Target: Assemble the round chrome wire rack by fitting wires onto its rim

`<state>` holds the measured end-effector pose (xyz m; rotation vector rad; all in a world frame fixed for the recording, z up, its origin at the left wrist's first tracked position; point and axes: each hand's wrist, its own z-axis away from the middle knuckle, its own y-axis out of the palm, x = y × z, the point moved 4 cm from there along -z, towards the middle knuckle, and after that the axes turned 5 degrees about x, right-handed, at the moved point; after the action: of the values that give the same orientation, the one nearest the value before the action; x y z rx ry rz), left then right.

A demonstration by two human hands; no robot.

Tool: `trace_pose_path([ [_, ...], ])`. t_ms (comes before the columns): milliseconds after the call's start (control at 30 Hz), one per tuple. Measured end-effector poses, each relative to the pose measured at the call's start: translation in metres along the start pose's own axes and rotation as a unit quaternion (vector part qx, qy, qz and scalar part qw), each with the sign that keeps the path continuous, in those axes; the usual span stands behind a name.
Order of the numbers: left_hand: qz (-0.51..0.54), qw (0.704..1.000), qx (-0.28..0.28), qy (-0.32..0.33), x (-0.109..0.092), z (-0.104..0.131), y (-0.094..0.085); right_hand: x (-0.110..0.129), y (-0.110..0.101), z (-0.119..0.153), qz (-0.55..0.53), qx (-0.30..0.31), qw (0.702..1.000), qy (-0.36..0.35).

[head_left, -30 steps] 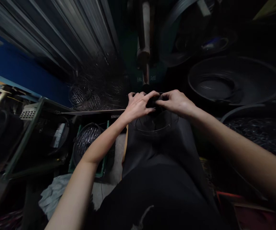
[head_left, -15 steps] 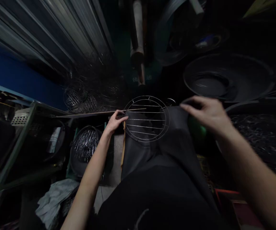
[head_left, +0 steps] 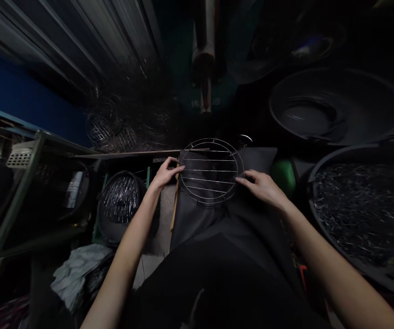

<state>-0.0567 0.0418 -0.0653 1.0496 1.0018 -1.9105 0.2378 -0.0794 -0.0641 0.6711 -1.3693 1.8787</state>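
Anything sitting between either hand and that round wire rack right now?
Nothing visible does. The left hand already grips the left rim of the round wire rack, and the right hand has its fingertips at the right rim. The rack lies flat on the dark cloth with nothing on top of it.

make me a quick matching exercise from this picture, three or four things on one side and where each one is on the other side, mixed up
Things:
1. round wire rack
2. left hand
3. right hand
4. tub of wire pieces

Places:
A. far right of the view
B. at the rack's right rim
C. on the dark cloth over the lap
D. at the rack's left rim

Pairs: 1-C, 2-D, 3-B, 4-A
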Motion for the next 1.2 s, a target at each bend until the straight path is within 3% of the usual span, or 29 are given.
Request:
trace_pose_path([
  [367, 0.033, 0.999, 0.022, 0.005, 0.010, 0.003, 0.004, -0.010, -0.008, -0.002, 0.005, -0.026, 1.000, 0.004],
  [567, -0.159, 0.987, -0.023, -0.017, 0.002, 0.015, 0.001, -0.029, -0.007, -0.005, 0.007, -0.017, 0.998, 0.057],
  [767, -0.258, 0.966, 0.006, 0.009, -0.008, 0.022, -0.003, -0.028, -0.007, -0.005, -0.006, -0.010, 0.998, 0.055],
  [1000, -0.271, 0.962, 0.018, -0.006, -0.003, 0.019, -0.003, -0.028, -0.008, -0.008, -0.006, -0.015, 0.999, 0.033],
  [1200, -0.211, 0.977, -0.003, 0.012, 0.003, 0.018, -0.006, -0.009, -0.012, -0.009, 0.008, -0.025, 0.999, -0.025],
])
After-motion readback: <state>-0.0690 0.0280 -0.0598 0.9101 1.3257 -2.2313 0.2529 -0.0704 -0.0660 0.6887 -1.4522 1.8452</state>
